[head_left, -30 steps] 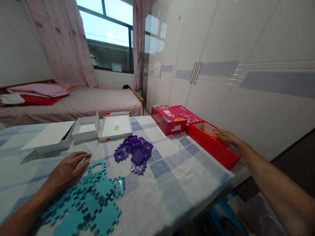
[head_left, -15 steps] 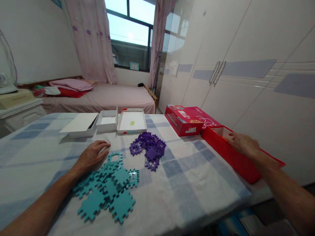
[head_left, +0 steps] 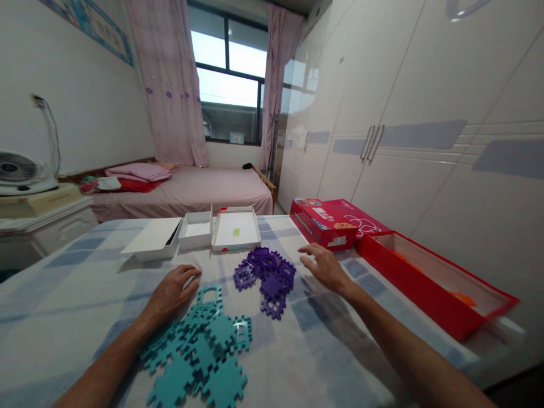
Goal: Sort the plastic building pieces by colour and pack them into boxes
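My left hand rests on the tablecloth, fingers loosely stretched and holding nothing, just behind a heap of teal interlocking plastic tiles. Several of these tiles overlap; some are solid squares and some are frames with openings. To their right and farther back lies a pile of purple interlocking tiles. My right hand hovers right of the purple pile, thumb and fingers apart, with nothing seen in it. Orange pieces lie inside the long red open box at the right.
At the back stand a white box with a tilted lid, a small white open box and a shallow white tray. A red printed box sits right of them. The wardrobe rises along the right side.
My right hand has come out of the red box and moved left to beside the purple tiles. The view has tilted up slightly. My left hand stays by the teal tiles.
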Demonstrator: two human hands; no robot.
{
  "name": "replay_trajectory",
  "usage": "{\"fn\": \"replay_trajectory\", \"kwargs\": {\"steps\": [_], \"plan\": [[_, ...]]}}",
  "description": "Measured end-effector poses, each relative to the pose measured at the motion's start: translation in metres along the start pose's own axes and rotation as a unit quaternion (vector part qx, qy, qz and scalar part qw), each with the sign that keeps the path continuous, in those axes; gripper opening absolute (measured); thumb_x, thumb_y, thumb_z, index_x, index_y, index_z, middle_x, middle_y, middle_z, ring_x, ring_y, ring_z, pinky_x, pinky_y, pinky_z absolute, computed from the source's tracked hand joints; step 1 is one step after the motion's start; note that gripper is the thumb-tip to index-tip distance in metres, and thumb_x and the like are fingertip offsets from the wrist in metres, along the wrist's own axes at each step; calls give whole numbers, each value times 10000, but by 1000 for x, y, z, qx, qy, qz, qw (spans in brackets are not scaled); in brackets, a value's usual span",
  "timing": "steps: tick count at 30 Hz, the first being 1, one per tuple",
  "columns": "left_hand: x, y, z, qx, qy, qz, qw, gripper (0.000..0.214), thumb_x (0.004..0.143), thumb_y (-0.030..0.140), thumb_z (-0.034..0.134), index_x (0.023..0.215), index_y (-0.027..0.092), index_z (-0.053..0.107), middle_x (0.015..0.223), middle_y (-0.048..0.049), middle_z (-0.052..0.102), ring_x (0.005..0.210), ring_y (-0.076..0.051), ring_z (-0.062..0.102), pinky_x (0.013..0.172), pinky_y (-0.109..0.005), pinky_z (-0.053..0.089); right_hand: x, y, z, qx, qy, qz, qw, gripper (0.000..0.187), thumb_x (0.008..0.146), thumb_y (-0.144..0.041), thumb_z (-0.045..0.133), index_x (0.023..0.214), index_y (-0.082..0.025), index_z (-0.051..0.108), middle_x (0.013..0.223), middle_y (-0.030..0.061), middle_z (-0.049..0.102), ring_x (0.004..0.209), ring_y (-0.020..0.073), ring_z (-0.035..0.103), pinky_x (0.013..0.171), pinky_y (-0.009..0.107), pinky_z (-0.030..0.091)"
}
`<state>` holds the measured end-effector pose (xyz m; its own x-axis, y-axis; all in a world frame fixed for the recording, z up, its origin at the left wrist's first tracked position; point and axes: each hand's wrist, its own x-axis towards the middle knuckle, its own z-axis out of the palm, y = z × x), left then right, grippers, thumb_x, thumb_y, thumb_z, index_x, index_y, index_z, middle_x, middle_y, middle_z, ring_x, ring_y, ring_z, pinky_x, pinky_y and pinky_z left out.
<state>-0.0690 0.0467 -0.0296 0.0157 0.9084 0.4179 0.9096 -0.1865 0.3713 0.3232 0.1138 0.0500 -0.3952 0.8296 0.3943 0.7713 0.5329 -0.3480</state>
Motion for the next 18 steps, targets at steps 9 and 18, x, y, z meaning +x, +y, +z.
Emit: {"fn": "replay_trajectory", "kwargs": {"steps": [9, 18], "plan": [[-2, 3, 1, -12, 7, -2, 1000, 342, 833, 363, 453, 960, 165, 701, 1050, -108, 654, 1000, -241, 605, 940, -411, 467, 85, -95, 82, -82, -92, -116, 985, 365, 868, -228, 489, 1227, -202, 551, 1264, 79, 593, 1166, 217, 512, 920, 361, 399], [-3, 6, 4, -22, 24, -2, 999, 254, 829, 274, 485, 955, 200, 694, 1040, -93, 648, 995, -236, 590, 933, -411, 464, 118, -107, 122, -187, -105, -107, 971, 192, 824, -83, 475, 808, -121, 663, 866, 149, 699, 917, 263, 601, 853, 432, 345]]}}
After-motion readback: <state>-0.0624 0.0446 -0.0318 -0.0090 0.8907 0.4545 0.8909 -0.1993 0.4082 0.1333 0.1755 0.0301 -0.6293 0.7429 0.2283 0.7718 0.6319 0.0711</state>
